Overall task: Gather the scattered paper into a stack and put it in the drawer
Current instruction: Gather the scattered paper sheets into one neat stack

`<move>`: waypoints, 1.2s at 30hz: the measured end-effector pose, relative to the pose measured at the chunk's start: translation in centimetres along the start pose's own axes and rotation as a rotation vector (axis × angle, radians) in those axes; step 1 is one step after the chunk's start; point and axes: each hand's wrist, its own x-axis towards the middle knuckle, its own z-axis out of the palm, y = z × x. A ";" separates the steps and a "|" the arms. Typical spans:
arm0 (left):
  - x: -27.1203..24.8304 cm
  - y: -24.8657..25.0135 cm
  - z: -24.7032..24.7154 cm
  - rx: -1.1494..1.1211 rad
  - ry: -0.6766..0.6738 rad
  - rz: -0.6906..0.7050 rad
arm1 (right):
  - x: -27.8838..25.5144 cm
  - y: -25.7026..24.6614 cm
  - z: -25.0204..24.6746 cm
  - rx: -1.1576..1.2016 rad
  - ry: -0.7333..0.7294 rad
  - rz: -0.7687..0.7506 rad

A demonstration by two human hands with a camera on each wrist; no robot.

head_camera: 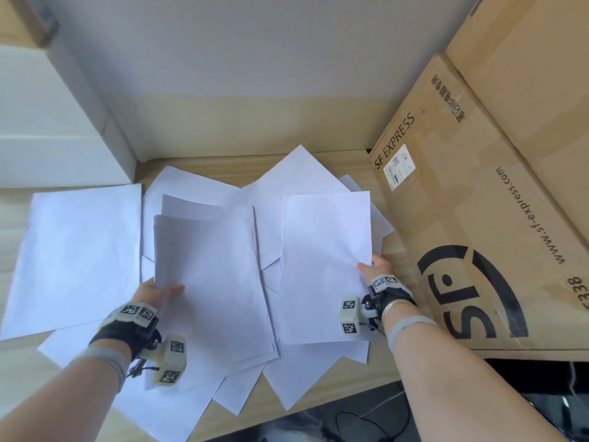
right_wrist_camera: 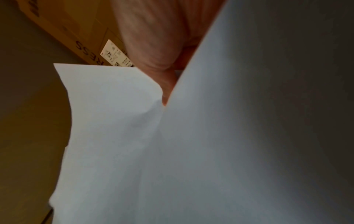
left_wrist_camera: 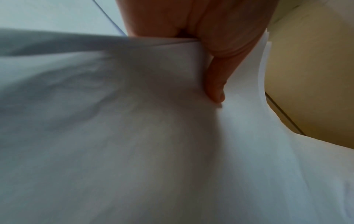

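I see a pale wood-grain desktop (head_camera: 400, 250) backed by a plain light grey wall (head_camera: 239, 74). A large brown cardboard shipping box (head_camera: 478, 218) stands at right, a white box (head_camera: 47, 129) far left. Dark floor with black cables (head_camera: 366, 422) lies near.

A pale wooden counter (head_camera: 19, 371) carries scattered, overlapping white paper sheets (head_camera: 83, 250) across the frame's middle, a white box (head_camera: 47, 148) at upper left, and a cardboard box (head_camera: 471, 218) at right.

Your wrist rigs, lower frame

Your left hand (head_camera: 153, 293) and right hand (head_camera: 376, 266) wear black straps, grey wristbands, cream marker blocks with black-and-white tags, thin cables; silver bangle right.
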 end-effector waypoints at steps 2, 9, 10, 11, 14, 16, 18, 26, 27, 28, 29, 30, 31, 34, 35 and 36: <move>0.3 -0.3 -0.8 -0.010 0.017 -0.013 | -0.1 -0.3 -0.4 0.033 0.014 -0.010; 0.5 -0.9 -2.0 -0.043 0.031 -0.041 | -0.5 -1.0 -2.2 0.088 0.034 -0.017; 0.5 -1.0 -1.9 -0.041 0.033 -0.036 | -0.5 -1.0 -2.3 0.077 0.008 -0.017; 0.4 -1.0 -1.8 -0.038 0.036 -0.036 | -0.6 -0.9 -2.3 0.058 -0.022 -0.012; 0.3 -0.9 -1.6 -0.030 0.045 -0.021 | -0.7 -0.3 -2.0 -0.003 -0.097 0.019; 0.4 -1.1 -1.4 -0.028 0.042 -0.019 | -0.7 -0.1 -1.7 -0.024 -0.096 0.033; 0.2 -1.0 -1.1 -0.027 0.038 -0.016 | -0.8 -0.2 -1.2 -0.028 -0.087 0.036; 0.1 -1.2 -0.1 -0.018 0.036 -0.023 | -1.2 -2.0 1.2 0.058 -0.176 0.057; 0.0 -1.2 0.0 -0.024 0.036 -0.022 | -1.4 -2.4 1.6 0.056 -0.197 0.058; 0.0 -1.2 0.0 -0.022 0.032 -0.024 | -1.4 -2.6 2.1 0.050 -0.217 0.056; -0.1 -1.1 0.1 -0.023 0.029 -0.022 | -1.4 -2.9 2.6 0.034 -0.228 0.054; -0.1 -1.1 0.0 -0.028 0.028 -0.025 | -1.4 -3.0 3.0 0.024 -0.225 0.050; -0.1 -1.1 0.0 -0.036 0.027 -0.025 | -1.3 -3.1 3.4 -0.004 -0.212 0.042; -0.1 -1.2 -0.5 -0.055 0.034 -0.029 | -0.9 -2.9 4.0 -0.094 -0.148 0.010; -0.2 -1.2 -0.7 -0.061 0.036 -0.029 | -0.9 -2.8 4.0 -0.097 -0.127 0.003; -0.2 -1.3 -0.8 -0.069 0.040 -0.030 | -0.8 -2.5 4.1 -0.076 -0.118 -0.005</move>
